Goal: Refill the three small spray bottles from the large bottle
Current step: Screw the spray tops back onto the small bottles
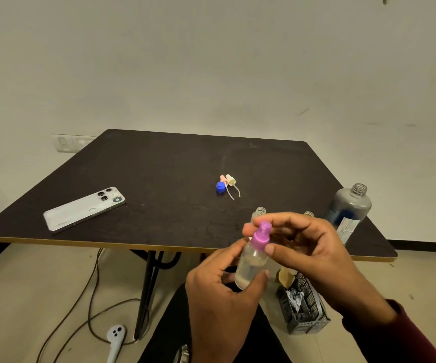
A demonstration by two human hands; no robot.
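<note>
My left hand [219, 289] grips a small clear spray bottle [251, 268] by its body, in front of the table's near edge. My right hand [308, 247] pinches that bottle's purple spray head [261, 235] between thumb and fingers. Behind my hands the open necks of two more small bottles [260, 211] [308, 213] show on the table. The large clear bottle [349, 205] stands uncapped at the right edge. A blue cap [220, 187], a pink spray head [223, 179] and a cream spray head [230, 179] lie together mid-table.
A white phone [84, 208] lies face down on the left of the dark table [159, 166]. Below the table, a grey mesh basket [303, 307] with scraps stands on the floor at right. Cables and a white plug [116, 336] lie on the floor at left.
</note>
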